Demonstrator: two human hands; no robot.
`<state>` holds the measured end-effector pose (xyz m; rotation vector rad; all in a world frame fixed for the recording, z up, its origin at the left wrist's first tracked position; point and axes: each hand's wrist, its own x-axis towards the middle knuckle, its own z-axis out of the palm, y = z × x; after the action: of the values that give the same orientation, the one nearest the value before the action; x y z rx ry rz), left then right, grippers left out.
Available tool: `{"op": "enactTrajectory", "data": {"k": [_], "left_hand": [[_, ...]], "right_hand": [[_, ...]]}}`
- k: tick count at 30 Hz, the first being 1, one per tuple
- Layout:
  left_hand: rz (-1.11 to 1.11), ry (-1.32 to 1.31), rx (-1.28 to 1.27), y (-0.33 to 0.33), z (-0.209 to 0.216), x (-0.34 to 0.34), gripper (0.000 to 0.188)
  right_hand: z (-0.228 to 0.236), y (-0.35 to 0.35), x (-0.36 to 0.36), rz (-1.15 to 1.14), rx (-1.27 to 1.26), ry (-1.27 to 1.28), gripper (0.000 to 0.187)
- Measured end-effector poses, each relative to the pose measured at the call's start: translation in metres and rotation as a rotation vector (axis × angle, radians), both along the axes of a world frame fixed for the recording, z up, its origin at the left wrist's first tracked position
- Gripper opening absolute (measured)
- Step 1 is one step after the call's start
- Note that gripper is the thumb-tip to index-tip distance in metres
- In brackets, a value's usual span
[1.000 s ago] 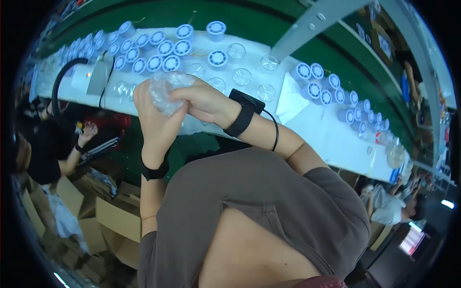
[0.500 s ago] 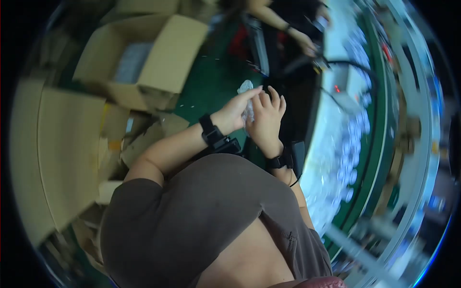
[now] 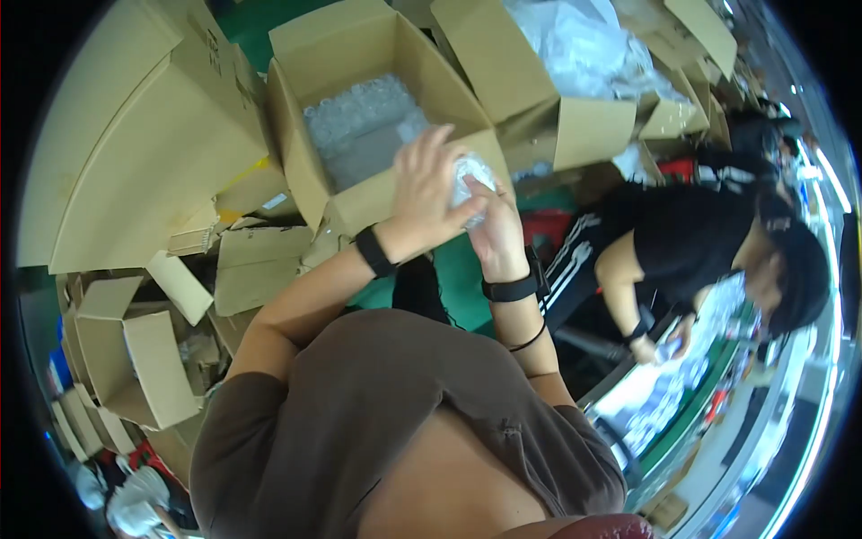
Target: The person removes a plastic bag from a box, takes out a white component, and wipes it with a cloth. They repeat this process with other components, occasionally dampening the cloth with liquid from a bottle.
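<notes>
A small bundle in clear, shiny plastic wrap [image 3: 469, 180] is between my hands, over the near flap of an open carton. My right hand [image 3: 496, 229] is closed round it from the right, thumb across the wrap. On the other side, my left hand [image 3: 422, 189] has its fingers stretched out and slightly blurred, with its thumb near the bundle's lower edge. What is inside the wrap cannot be made out. Just beyond, the open carton [image 3: 346, 54] contains several clear-wrapped bundles [image 3: 364, 112] laid in rows, with a flatter greyish layer in front of them.
Another carton [image 3: 597, 135] at the upper right is heaped with clear plastic [image 3: 584, 45]. Large cardboard [image 3: 117, 162] and smaller boxes [image 3: 135, 359] crowd the left. At the right, a co-worker in black [image 3: 691, 234] bends over a green-edged conveyor [image 3: 682, 436] with bottles.
The view has swung left, from the conveyor to the cartons. The wrapped bundle has come along and is now by the open carton. My left fingers have spread away from it.
</notes>
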<state>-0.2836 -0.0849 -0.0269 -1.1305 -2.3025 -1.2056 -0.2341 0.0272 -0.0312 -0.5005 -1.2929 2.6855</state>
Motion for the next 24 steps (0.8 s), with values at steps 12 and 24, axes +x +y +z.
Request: {"op": "enactTrajectory", "data": {"k": [12, 24], "left_hand": [[0.636, -1.253, 0.256, -0.103, -0.055, 0.019, 0.026], [1.269, -0.946, 0.46, -0.43, 0.008, 0.159, 0.038]], "right_hand": [[-0.034, 0.357, -0.269, -0.878, 1.707, -0.166, 0.027], [0.061, 0.284, -0.282, -0.189, 0.715, 0.198, 0.032]]}}
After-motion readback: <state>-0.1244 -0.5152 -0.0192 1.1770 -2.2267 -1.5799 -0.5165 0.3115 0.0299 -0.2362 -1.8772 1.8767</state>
